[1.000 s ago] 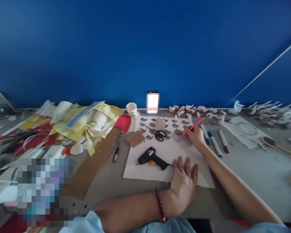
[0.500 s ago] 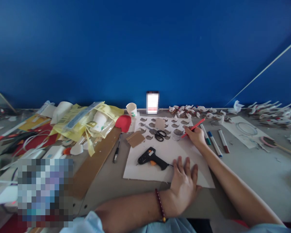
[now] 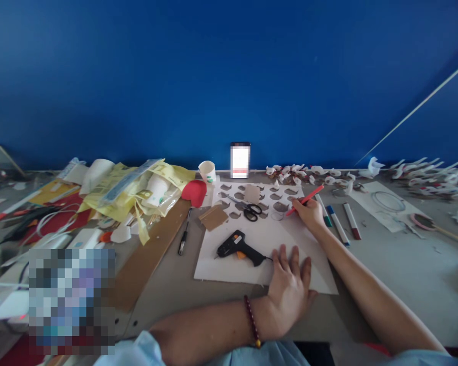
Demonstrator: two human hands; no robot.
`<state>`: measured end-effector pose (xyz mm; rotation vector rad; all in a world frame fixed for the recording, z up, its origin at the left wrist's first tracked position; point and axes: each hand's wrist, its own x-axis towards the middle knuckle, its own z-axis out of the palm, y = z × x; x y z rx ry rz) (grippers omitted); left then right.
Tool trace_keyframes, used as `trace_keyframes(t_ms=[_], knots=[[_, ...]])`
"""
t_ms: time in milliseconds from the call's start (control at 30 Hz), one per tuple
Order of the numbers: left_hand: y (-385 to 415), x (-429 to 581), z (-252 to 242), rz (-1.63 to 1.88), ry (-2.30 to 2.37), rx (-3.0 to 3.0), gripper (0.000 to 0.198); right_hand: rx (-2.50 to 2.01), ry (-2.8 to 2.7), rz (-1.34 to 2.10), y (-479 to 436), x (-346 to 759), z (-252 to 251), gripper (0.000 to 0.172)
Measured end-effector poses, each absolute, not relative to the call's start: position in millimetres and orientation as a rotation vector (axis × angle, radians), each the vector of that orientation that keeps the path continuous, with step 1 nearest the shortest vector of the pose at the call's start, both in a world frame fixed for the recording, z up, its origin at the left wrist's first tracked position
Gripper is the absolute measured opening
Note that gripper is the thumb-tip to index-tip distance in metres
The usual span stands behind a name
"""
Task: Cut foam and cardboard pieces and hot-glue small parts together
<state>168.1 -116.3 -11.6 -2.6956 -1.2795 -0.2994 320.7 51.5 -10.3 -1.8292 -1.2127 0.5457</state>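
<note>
My right hand (image 3: 310, 212) is closed round a red pencil (image 3: 305, 199), its tip down on a white sheet (image 3: 252, 249) that has several shapes cut out of its far half. My left hand (image 3: 290, 290) lies flat on the sheet's near edge with fingers stretched out, holding nothing; a bead bracelet is on that wrist. A black glue gun (image 3: 239, 247) rests on the sheet just left of my left hand. Black-handled scissors (image 3: 250, 210) and a brown cardboard piece (image 3: 212, 218) lie further back.
Three markers (image 3: 339, 223) lie right of my right hand. Curled white paper cut-outs (image 3: 309, 173) line the back edge beside a phone (image 3: 240, 160) and a paper cup (image 3: 207, 171). Yellow bags (image 3: 137, 190), a red heart (image 3: 194, 193), a black pen (image 3: 183, 239) and clutter fill the left.
Almost nothing has moved; my right hand with the pencil has shifted very slightly on the sheet. My left hand stays flat.
</note>
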Motion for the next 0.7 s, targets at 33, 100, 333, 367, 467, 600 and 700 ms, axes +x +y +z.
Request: trace_keyframes(t_ms=[33,100,333,367,467,600,700], knots=[[-116.4,168.2,-11.7,-0.303,-1.279,-2.695,0.058,-1.83,-1.21,0.541,51.4,320.5,-9.8,0.032],[-116.6,168.3,-12.1,-0.311,-1.275,-2.691,0.059,-1.829,-1.205,0.531,51.2,320.3,-9.1,0.031],[-116.6,168.7,-13.0,-0.315,-1.28,-2.69,0.059,-1.827,-1.19,0.53,51.1,321.9,-10.2,0.031],[-116.6,168.6,-12.9,-0.313,-1.279,-2.692,0.059,-1.828,-1.185,0.532,51.3,322.3,-10.5,0.031],[-116.8,168.1,-12.7,-0.313,-1.283,-2.693,0.059,-1.827,-1.171,0.531,51.8,323.8,-11.8,0.032],[-117.1,167.5,-12.6,-0.314,-1.288,-2.7,0.059,-1.82,-1.163,0.528,51.5,325.4,-13.2,0.032],[-117.0,167.6,-12.4,-0.299,-1.282,-2.707,0.059,-1.817,-1.153,0.523,51.2,326.0,-14.0,0.032]])
